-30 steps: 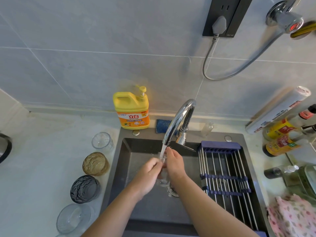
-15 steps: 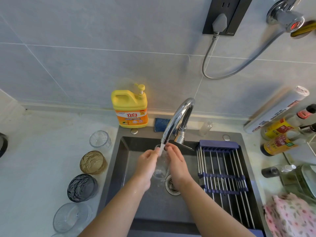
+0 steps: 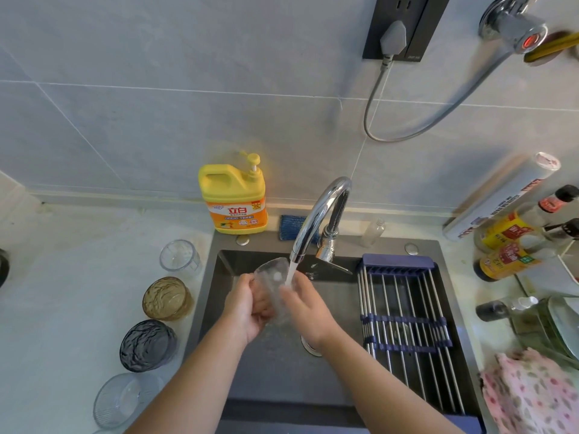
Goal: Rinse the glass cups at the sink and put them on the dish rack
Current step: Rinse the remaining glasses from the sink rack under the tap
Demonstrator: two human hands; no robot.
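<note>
The left hand and right hand both wrap their fingers round a clear cup. It is tipped under the tap, over the back of the sink. The rack lies on the sink's right side.

The yellow detergent jug standing by the wall behind the sink carries an orange label with the brand "立白" in large white characters; the smaller print under it is too fine to read. Two sauce bottles at the right have red and yellow labels with Chinese characters, too blurred to make out. Printing on the white roll and tiny lettering on the black wall socket are also illegible.
</note>
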